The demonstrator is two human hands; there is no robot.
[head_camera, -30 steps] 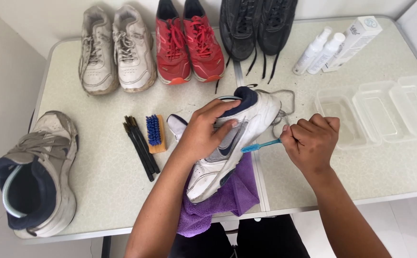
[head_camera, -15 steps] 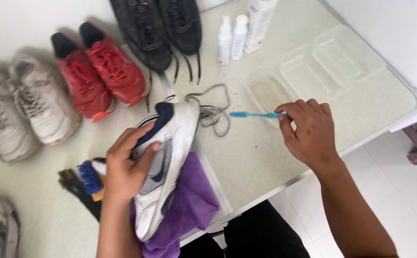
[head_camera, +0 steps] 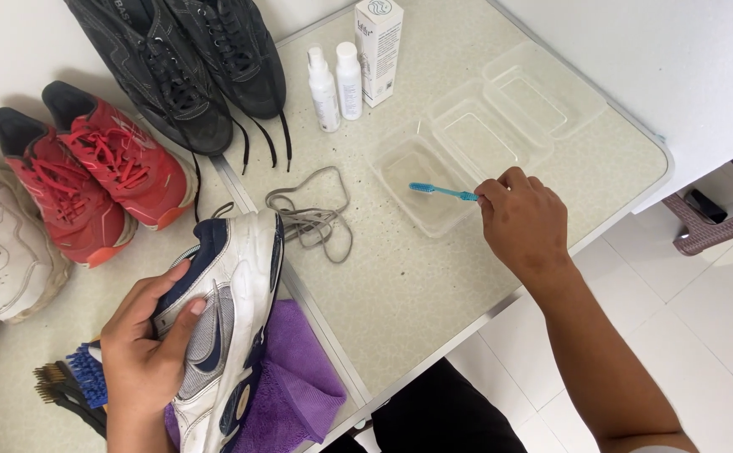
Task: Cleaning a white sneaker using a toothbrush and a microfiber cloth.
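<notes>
A white and navy sneaker [head_camera: 228,319] is gripped by the left hand [head_camera: 144,348] at seven o'clock, above a purple cloth [head_camera: 295,386]. A blue toothbrush [head_camera: 442,192] is clamped in the right hand [head_camera: 524,222], its bristles over a clear container [head_camera: 400,159] at one o'clock on the tabletop [head_camera: 400,285].

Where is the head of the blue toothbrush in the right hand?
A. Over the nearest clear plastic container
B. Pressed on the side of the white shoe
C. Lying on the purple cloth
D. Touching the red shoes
A: the right hand holds the blue toothbrush with its bristle end over the nearest clear plastic container, apart from the white shoe held by the left hand.
</notes>
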